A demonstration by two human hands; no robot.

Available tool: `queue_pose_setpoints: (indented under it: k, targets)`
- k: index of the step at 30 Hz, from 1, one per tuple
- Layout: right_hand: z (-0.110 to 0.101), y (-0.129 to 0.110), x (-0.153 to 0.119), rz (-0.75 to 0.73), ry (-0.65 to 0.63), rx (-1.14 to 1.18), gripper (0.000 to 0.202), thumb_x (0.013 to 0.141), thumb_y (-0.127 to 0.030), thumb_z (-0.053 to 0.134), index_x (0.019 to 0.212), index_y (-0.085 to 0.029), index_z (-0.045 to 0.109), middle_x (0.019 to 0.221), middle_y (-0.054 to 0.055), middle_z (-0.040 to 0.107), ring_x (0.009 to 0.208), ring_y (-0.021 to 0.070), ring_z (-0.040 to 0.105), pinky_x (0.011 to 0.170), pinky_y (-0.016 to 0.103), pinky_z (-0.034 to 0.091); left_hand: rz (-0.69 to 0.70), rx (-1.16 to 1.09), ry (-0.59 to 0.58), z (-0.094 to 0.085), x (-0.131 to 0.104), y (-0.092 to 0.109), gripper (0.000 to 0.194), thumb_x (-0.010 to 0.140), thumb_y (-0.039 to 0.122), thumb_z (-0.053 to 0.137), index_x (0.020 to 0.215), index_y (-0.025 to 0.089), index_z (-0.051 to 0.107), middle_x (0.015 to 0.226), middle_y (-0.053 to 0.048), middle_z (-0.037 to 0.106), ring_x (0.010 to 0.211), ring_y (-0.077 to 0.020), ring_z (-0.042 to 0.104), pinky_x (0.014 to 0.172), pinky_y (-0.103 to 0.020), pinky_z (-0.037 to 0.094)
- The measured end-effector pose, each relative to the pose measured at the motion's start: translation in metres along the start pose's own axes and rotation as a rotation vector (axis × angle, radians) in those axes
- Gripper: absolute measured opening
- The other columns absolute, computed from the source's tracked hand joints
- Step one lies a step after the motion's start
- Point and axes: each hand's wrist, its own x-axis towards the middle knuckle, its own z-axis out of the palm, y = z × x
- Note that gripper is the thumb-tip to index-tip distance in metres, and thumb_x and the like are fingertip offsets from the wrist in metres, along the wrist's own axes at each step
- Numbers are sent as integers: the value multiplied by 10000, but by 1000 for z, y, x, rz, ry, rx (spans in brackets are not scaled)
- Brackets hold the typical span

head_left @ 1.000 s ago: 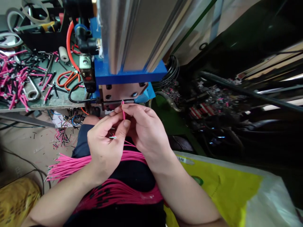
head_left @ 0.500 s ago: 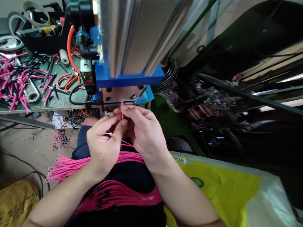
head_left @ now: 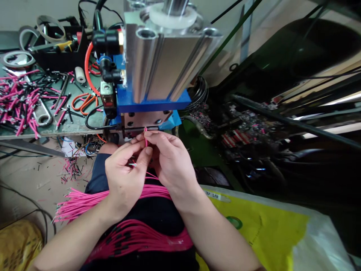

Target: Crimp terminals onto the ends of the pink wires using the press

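Observation:
Between my two hands a thin pink wire (head_left: 146, 142) stands in front of the lower jaw of a blue and silver press (head_left: 153, 101). My left hand (head_left: 126, 173) pinches the wire between thumb and fingers, and a silver wire tip pokes out at its palm. From the other side my right hand (head_left: 172, 162) closes on the same wire near its upper end. The wire's top touches or nearly touches the metal jaw; which one is hard to tell. Across my lap lie a bundle of pink wires (head_left: 81, 205) and a second bundle with black sleeves (head_left: 152, 237).
On the green bench (head_left: 67, 128) at the left are cut pink and black pieces (head_left: 21, 101), a wrench (head_left: 44, 117), orange-handled scissors (head_left: 84, 103) and a black tool box (head_left: 60, 56). A yellow bag (head_left: 262, 226) lies at the lower right.
The camera view has shifted, so the press sits lower and more of its top shows. Both hands keep their pinch on the wire at the jaw.

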Motion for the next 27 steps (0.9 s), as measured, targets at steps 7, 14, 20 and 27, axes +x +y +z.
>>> queue_pose_setpoints:
  k: [7, 14, 20, 27]
  targets:
    - [1, -1, 0, -10, -35, 21, 94, 706, -284, 768, 652, -220, 726, 739, 15, 735, 858, 232, 732, 860, 371, 585, 31, -7, 26, 2, -1, -1, 151, 872, 163, 748, 979, 210, 844, 928, -39, 817, 881, -193, 764, 847, -291, 635]
    - [0, -1, -2, -29, -29, 23, 95, 715, -295, 773, 662, -223, 739, 745, 16, 741, 852, 225, 726, 825, 348, 580, 37, -54, 22, 2, 0, -2, 170, 858, 135, 756, 970, 223, 849, 921, -38, 816, 875, -195, 765, 832, -288, 635]
    - [1, 0, 0, -18, 6, 42, 80, 708, -271, 780, 657, -218, 748, 715, 1, 732, 794, 202, 721, 808, 333, 575, 48, -64, 38, 3, 1, -1, 174, 846, 96, 756, 959, 195, 845, 912, -31, 819, 852, -170, 764, 827, -251, 630]
    - [1, 0, 0, -15, 21, 52, 41, 689, -255, 786, 677, -222, 766, 696, -9, 729, 771, 200, 720, 783, 329, 578, 69, -55, 41, 4, 1, -1, 184, 844, 83, 755, 967, 188, 842, 927, -29, 823, 861, -166, 766, 829, -246, 634]
